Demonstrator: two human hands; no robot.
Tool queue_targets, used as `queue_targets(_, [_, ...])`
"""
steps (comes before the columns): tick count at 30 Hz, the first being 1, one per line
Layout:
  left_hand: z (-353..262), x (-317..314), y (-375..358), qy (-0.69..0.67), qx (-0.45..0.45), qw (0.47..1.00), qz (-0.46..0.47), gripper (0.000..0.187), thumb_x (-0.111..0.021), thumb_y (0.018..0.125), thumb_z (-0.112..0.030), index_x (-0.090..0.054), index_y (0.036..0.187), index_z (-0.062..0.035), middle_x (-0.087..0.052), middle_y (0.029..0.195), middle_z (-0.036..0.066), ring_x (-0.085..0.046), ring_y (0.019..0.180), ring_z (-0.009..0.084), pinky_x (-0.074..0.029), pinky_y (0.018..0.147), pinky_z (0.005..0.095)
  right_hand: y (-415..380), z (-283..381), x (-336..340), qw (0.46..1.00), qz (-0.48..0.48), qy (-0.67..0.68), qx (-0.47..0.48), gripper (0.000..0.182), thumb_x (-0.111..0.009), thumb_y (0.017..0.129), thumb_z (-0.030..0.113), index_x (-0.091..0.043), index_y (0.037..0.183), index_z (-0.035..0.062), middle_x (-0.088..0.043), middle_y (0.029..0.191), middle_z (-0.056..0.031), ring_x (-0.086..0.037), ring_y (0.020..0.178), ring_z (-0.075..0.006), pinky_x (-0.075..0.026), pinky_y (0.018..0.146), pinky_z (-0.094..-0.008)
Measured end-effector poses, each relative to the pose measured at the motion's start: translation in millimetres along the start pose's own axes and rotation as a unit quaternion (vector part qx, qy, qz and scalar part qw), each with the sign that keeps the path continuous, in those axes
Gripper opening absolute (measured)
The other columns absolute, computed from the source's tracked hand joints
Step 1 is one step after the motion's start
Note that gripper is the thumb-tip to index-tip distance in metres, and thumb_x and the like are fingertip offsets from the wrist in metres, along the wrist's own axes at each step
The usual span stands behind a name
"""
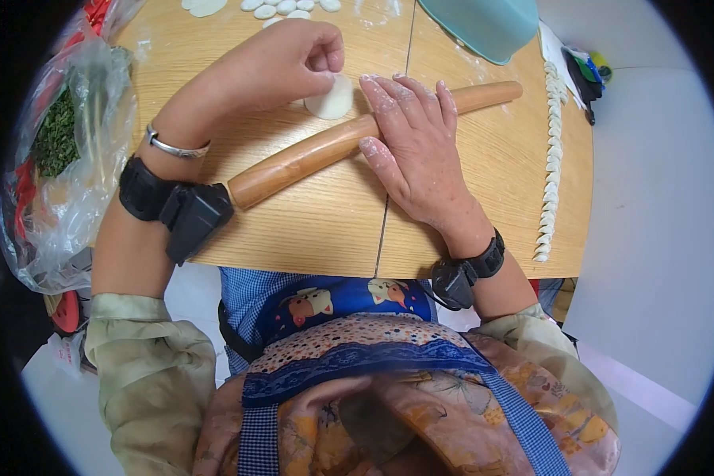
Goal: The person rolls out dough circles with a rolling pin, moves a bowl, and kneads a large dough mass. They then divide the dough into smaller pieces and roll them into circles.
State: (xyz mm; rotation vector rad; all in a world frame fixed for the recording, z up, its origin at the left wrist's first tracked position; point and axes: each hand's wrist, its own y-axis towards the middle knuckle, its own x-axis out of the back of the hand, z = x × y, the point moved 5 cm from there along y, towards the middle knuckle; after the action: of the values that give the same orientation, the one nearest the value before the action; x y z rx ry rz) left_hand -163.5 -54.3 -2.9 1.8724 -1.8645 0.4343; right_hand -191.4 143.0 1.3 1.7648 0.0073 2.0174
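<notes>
My left hand [297,59] reaches across the table with curled fingers, thumb and fingertips pinching the edge of a round dough wrapper [331,101]. The wrapper lies flat on the wood, just beyond a wooden rolling pin [301,155]. Flour-dusted, my right hand [416,143] lies over the middle of the pin, its fingers stretched out and spread past the far side, the thumb on the near side. The pin slants from lower left to upper right.
Small flattened dough pieces [291,8] and wrappers [205,6] lie at the far edge. A teal basin [488,28] stands at far right. Down the table's right side runs a strip of overlapping dough pieces [552,159]. Leafy greens [55,135] sit in a clear plastic bag [99,103] at left.
</notes>
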Motion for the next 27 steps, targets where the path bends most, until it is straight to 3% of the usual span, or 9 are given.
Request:
queue_targets(13, [-3,-3,-6,0.054,0.055,0.995,0.062,0.014,-0.069,0.082,-0.006,-0.066,0.091,0.0037,-0.063,0.075,0.006,-0.056,0.072,0.0127,-0.048,0.068,0.0294,4,2,-1,1.0,-0.008,-0.01,0.001,0.058,-0.05,0.1,0.044,-0.053,0.141,0.0027,-0.055,0.143,-0.0174,-0.043,0.138,-0.0378,-0.017,0.119,-0.0589])
queue_targets(15, [-2,-1,-7,0.052,0.032,0.998,0.028,0.014,-0.069,0.085,-0.009,-0.065,0.089,0.0043,-0.062,0.073,0.006,-0.056,0.07,0.0124,-0.048,0.067,0.0295,12,1,-2,0.999,-0.024,-0.02,0.013,0.058,-0.05,0.1,0.044,-0.055,0.139,0.0005,-0.055,0.143,-0.0191,-0.044,0.139,-0.0394,-0.022,0.117,-0.0604])
queue_targets(19, [-3,2,-6,0.045,0.024,0.998,0.046,0.019,-0.066,0.092,-0.014,-0.064,0.089,0.0046,-0.061,0.073,0.007,-0.055,0.069,0.0127,-0.047,0.066,0.0305,37,-9,-11,0.998,-0.041,-0.03,0.027,0.059,-0.05,0.1,0.046,-0.058,0.135,-0.0014,-0.058,0.14,-0.0209,-0.047,0.137,-0.0408,-0.029,0.114,-0.0622])
queue_targets(22, [0,1,-6,0.061,0.061,0.993,0.077,0.024,-0.061,0.096,-0.018,-0.063,0.091,0.0051,-0.063,0.075,0.012,-0.056,0.069,0.0182,-0.048,0.068,0.0336,62,-14,-20,0.997,-0.055,-0.028,0.041,0.062,-0.047,0.101,0.05,-0.06,0.132,-0.0023,-0.06,0.137,-0.0223,-0.049,0.136,-0.0411,-0.032,0.112,-0.0631])
queue_targets(24, [-1,3,-7,0.075,-0.045,0.996,-0.004,0.024,-0.058,0.097,-0.018,-0.063,0.091,0.0053,-0.065,0.078,0.016,-0.057,0.072,0.0244,-0.048,0.072,0.0364,75,-15,-25,0.998,-0.052,-0.041,0.024,0.067,-0.042,0.102,0.055,-0.061,0.13,-0.0023,-0.06,0.137,-0.022,-0.05,0.135,-0.0406,-0.032,0.112,-0.0635])
queue_targets(27, [2,5,-7,0.074,-0.023,0.997,0.004,0.023,-0.059,0.097,-0.017,-0.062,0.093,0.0058,-0.067,0.082,0.018,-0.057,0.074,0.0286,-0.048,0.075,0.0383,83,-16,-26,0.998,-0.031,-0.052,0.014,0.07,-0.039,0.102,0.057,-0.06,0.133,-0.002,-0.06,0.139,-0.0217,-0.049,0.136,-0.0407,-0.031,0.112,-0.064])
